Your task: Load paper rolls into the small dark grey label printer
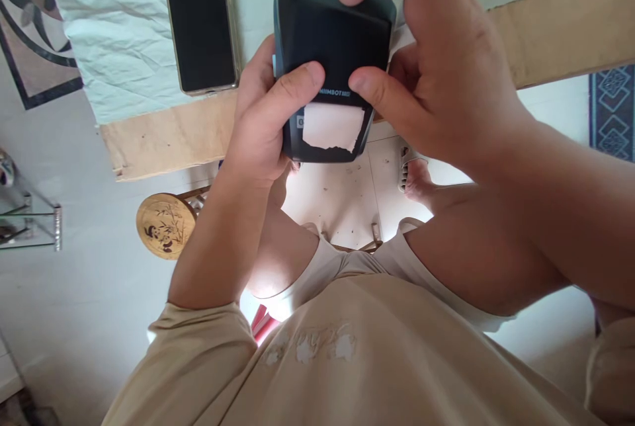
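A black label printer (337, 36) marked NIIMBOT is held up between my two hands, over the table's near edge. A torn piece of white paper (332, 127) lies on its lower face. My left hand (268, 102) grips the printer's left side, thumb across the front. On the other side my right hand (436, 49) holds it, its thumb pressed on the front near the lettering and a finger at the top right corner. The rest of my right fingers are partly hidden behind the printer. Left of the printer, a dark-screened phone (201, 16) in a clear case lies on the table.
The table (169, 141) has a bare wooden edge and a wrinkled pale green cover (114, 36). A round wooden stool (166, 226) with a panda picture stands at lower left. A metal-framed object (34, 224) is at far left. A blue patterned mat (612, 112) lies at right.
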Tool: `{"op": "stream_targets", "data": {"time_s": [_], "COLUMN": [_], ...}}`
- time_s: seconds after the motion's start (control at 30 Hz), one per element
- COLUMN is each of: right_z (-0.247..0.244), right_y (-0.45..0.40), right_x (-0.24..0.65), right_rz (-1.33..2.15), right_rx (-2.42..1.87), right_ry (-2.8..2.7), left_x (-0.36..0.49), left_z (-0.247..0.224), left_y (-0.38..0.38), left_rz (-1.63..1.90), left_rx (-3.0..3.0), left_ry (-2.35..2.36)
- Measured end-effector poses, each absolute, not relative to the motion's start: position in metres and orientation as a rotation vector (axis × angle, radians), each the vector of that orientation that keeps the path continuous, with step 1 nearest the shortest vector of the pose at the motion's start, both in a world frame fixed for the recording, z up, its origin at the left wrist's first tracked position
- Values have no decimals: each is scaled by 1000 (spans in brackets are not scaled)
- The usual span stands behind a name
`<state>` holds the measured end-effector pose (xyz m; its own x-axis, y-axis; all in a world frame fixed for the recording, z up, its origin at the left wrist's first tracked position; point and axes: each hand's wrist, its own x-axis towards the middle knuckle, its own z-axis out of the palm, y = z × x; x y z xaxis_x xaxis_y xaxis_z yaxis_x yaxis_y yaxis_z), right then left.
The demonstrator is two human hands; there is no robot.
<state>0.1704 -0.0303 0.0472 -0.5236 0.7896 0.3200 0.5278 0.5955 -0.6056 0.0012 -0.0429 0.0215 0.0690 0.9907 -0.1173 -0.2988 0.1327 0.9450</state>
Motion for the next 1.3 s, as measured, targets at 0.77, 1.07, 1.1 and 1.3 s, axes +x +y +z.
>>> {"op": "stream_targets", "data": {"time_s": [0.77, 1.07, 1.1, 1.3], "right_z": [54, 37, 34, 19], "right_y": [-95, -129, -130, -132], "right_x": [188, 212, 214, 216], "right_rz": [342, 777, 790, 685], "right_rx": [-1065, -1279, -1301, -1380], "right_ry": [-2309, -2473, -2497, -2601], "left_x": [15, 29, 31, 39], "left_z": [21, -15, -22, -52], "left_y": [-97, -151, -152, -148], "left_rz": [1205, 1049, 1057, 1090], "left_rx": [924, 322, 289, 344], "left_ry": [687, 804, 817, 832]}}
